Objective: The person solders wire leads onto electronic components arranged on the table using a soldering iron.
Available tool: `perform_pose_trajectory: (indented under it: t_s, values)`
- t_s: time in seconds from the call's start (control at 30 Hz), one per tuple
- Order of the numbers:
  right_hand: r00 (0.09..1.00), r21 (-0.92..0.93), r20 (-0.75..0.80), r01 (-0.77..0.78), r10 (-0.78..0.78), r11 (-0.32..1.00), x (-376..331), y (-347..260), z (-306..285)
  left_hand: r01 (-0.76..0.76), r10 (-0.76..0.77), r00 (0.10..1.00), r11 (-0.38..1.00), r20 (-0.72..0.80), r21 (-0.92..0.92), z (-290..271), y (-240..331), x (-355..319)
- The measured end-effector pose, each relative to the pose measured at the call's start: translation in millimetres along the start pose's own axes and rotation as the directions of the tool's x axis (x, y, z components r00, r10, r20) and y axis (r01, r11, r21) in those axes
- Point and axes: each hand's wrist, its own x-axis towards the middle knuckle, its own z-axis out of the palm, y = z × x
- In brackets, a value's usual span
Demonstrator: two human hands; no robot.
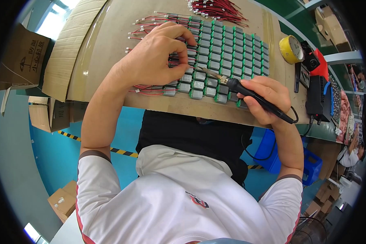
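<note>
Over the cardboard-covered workbench [110, 36], the left hand [154, 57] curls palm-down on a grid of small grey motors with green end caps [227, 44], its fingertips pinched together at one motor in the near rows; what they pinch is too small to tell. The right hand [266, 99] is closed in a pen-like grasp around a black-handled soldering iron [248, 91], whose metal tip reaches left to the spot beside the left fingertips. Red lead wires [148, 22] trail from the motors' left edge.
</note>
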Motion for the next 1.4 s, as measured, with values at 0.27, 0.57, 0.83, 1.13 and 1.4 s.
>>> perform_pose_trajectory:
  t_s: [0.27, 0.57, 0.83, 1.13, 1.4]
  values:
    - [1.000, 0.020, -0.020, -0.021, 0.021, 1.000, 4.2, -2.2, -5.8, -0.019, 0.019, 1.000, 1.000, -0.017, -0.013, 1.6, -1.6, 0.9]
    - [0.962, 0.068, -0.197, -0.176, 0.186, 0.982, 50.5, 42.5, -25.0, -0.004, 0.004, 1.000, 1.000, 0.007, -0.025, 0.2, -0.9, 1.5]
    - [0.981, -0.275, -0.126, -0.175, 0.145, 0.945, 110.2, 134.5, -30.5, -0.015, 0.015, 1.000, 0.999, -0.008, -0.032, 0.2, 1.4, 0.3]
    - [0.983, -0.380, -0.071, -0.185, 0.171, 0.906, 119.7, 153.5, -18.5, -0.011, 0.010, 1.000, 0.999, -0.015, -0.051, 1.8, 2.0, 1.2]
    - [0.924, -0.294, -0.181, -0.377, 0.337, 0.878, 114.4, 138.1, -23.0, -0.005, 0.005, 1.000, 0.999, -0.001, -0.036, 1.4, 1.0, 1.2]
